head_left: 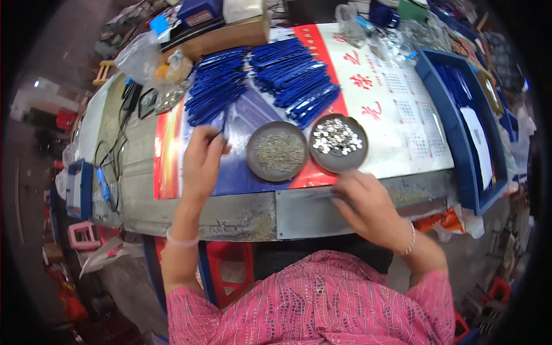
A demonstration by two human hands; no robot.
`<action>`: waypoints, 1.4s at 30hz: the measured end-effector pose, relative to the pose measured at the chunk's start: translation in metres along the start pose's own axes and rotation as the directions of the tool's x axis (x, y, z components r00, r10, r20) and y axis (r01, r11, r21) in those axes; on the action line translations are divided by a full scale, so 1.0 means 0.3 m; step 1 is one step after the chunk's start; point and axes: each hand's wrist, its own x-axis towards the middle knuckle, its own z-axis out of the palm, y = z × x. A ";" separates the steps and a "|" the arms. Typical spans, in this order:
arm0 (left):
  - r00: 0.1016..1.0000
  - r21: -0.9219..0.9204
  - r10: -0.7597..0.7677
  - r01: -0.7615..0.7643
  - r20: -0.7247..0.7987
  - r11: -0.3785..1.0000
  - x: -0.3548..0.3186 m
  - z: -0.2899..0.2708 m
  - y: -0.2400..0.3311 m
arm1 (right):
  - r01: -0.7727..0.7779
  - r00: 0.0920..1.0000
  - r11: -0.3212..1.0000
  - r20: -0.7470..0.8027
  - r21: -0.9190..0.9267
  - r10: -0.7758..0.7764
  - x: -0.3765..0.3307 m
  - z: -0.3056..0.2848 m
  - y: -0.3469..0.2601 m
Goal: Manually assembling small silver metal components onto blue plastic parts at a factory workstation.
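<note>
Strips lie behind two side-by-side dishes.

Two bare hands show: one left hand at ten o'clock, one right hand at four. Two round, shallow, dark-grey dishes sit near the centre and at two o'clock; one holds a heap of thin silvery metal pins, the other a scatter of small shiny silver discs, both too many to count. Two piles of slim glossy blue strips lie at eleven and twelve, overlapping too closely to number singly. One large blue plastic tray stands at three, one smaller blue bin at nine, one pink stool at eight.
</note>
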 end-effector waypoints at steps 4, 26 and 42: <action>0.995 -0.148 -0.078 0.067 -0.066 0.987 -0.226 0.028 0.081 | 0.186 0.979 0.974 0.103 -0.131 -0.174 0.208 0.086 0.030; 0.982 -0.577 -0.180 0.175 0.049 0.798 -0.563 0.221 0.141 | 0.282 0.958 0.853 0.083 -0.440 -0.274 0.396 0.245 0.083; 0.967 -0.603 -0.254 0.219 0.028 0.767 -0.550 0.230 0.142 | 0.242 0.967 0.950 0.126 -0.197 -0.220 0.431 0.213 0.086</action>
